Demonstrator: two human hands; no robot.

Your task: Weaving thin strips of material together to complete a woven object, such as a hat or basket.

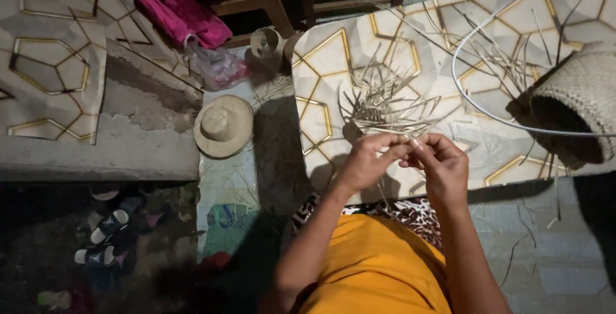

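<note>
Seen from above, the left hand point(367, 160) and the right hand point(443, 163) meet close together at the near edge of a low tabletop point(333, 57) covered in a pale sheet with gold hexagon lines. Both hands have their fingers pressed together, pinching thin pale straw strips point(385, 105) between the fingertips. The strips fan out from the hands in a loose, spiky bundle that lies on the tabletop just beyond the fingers. More loose strips point(507, 64) are scattered further back and to the right. A thin white cord point(459, 86) curves across the tabletop on that side, running toward a woven straw basket point(577, 99) that lies tipped at the right edge, its dark opening facing the hands. Below the hands, the person's lap shows an orange garment point(378, 269) over a spotted cloth point(417, 211). To the left, on the floor, sits a small woven straw hat point(223, 125). Behind it lie a clear plastic bag point(218, 67) and a bright pink cloth point(176, 3). Sandals point(106, 234) rest in the dark lower left corner.
</note>
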